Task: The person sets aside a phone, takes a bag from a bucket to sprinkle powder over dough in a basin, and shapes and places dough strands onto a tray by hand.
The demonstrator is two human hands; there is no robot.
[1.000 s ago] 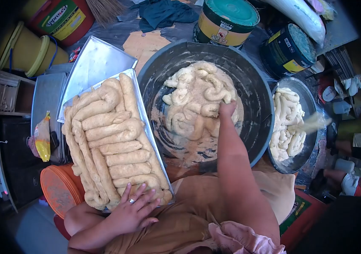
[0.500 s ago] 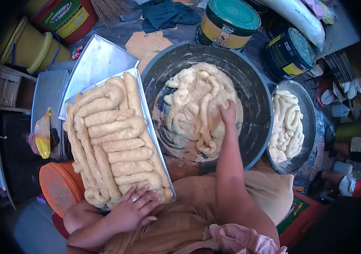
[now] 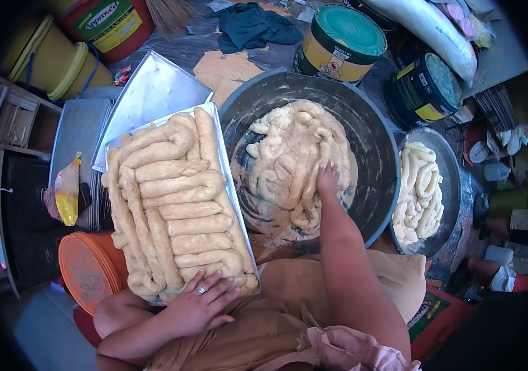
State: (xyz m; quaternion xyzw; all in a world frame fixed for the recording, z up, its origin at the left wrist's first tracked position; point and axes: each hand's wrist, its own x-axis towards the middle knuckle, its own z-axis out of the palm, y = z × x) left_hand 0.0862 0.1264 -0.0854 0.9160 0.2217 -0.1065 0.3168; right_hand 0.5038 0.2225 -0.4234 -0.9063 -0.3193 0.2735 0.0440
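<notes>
Left hand [image 3: 205,304], fingers spread, gripping nothing, rests on coated dough ropes [image 3: 180,185] in tray [image 3: 218,127], perhaps steadying tray's lap end. Right hand [image 3: 326,179], fingers loosely extended, no grip seen, lies on dusted dough [image 3: 288,148] inside basin [image 3: 378,185]. Pale dough [image 3: 421,191] in pan [image 3: 453,185] beside basin, likely for easy reach.

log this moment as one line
left hand: over tray dough | right hand: on basin dough | pan: more dough

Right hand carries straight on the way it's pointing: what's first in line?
The dough in the basin, right ahead of the right hand's fingers; they may already touch it, depth is unclear.
</notes>
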